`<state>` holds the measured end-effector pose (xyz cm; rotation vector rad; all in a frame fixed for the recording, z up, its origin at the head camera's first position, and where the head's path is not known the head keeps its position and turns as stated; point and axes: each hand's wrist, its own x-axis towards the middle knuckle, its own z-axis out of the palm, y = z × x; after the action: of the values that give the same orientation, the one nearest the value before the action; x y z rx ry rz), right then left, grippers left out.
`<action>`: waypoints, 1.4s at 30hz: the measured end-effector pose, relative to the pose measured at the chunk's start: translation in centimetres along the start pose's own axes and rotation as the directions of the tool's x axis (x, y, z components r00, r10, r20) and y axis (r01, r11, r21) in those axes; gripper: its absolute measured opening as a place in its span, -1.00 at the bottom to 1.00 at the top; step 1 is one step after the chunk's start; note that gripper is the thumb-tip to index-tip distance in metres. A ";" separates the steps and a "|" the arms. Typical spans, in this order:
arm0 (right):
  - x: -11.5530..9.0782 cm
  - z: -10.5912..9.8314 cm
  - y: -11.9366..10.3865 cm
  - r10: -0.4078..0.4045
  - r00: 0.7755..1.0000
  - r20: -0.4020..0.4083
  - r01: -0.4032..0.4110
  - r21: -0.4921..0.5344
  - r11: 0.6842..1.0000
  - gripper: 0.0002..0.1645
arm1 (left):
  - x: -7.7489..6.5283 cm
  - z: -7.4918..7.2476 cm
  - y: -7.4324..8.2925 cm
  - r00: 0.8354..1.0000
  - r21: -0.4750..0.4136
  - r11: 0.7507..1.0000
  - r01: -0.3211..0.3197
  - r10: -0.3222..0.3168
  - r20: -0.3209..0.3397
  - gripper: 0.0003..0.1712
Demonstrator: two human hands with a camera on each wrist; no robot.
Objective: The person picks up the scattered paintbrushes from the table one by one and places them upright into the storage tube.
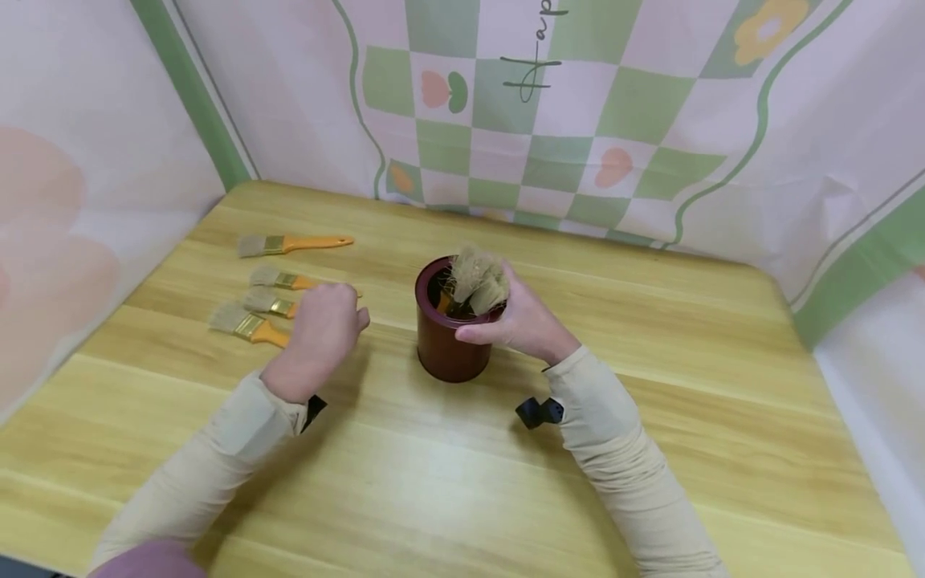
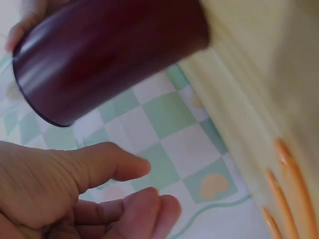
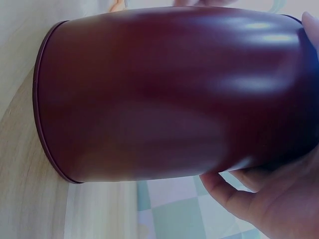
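Observation:
A dark red canister (image 1: 451, 347) stands upright on the table, with paintbrushes (image 1: 473, 277) in it, bristles up. My right hand (image 1: 523, 317) grips the canister near its rim, thumb at the front; the right wrist view shows its fingers (image 3: 232, 199) against the wall. Between the canister and a group of paintbrushes lying on the table is my left hand (image 1: 321, 337). Its thumb and fingers are loosely bent with nothing between them in the left wrist view. Partly under this hand, from above, lie the handles of the nearer paintbrush (image 1: 249, 325) and a smaller paintbrush (image 1: 270, 303).
Another paintbrush (image 1: 289, 280) and, farther back, one more paintbrush (image 1: 296, 244) lie with bristles to the left and orange handles to the right. A checkered cloth backdrop (image 1: 538, 160) hangs behind the wooden table (image 1: 433, 482), and printed cloth (image 1: 72, 201) hangs at the sides.

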<state>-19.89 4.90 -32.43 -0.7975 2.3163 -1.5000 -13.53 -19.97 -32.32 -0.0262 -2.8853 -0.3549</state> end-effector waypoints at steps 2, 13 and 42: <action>0.0 0.0 0.0 -0.007 1.000 -0.002 0.007 0.004 1.000 0.24 | -0.1 0.2 -0.5 0.999 0.024 0.999 0.026 -0.027 0.040 -0.44; 0.1 -0.2 -0.1 -0.007 1.000 0.019 0.007 0.038 0.999 0.24 | -0.5 0.0 -4.0 0.979 0.092 0.986 0.140 -0.151 0.139 -0.52; 0.1 -0.4 -0.3 0.023 1.000 0.009 -0.024 0.010 1.000 0.27 | -2.5 0.0 -9.2 0.842 0.169 0.952 0.254 -0.304 0.445 -0.41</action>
<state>-20.09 5.05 -31.93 -0.7702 2.3021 -1.4940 -11.55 -28.87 -35.11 0.3867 -3.3928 -0.2763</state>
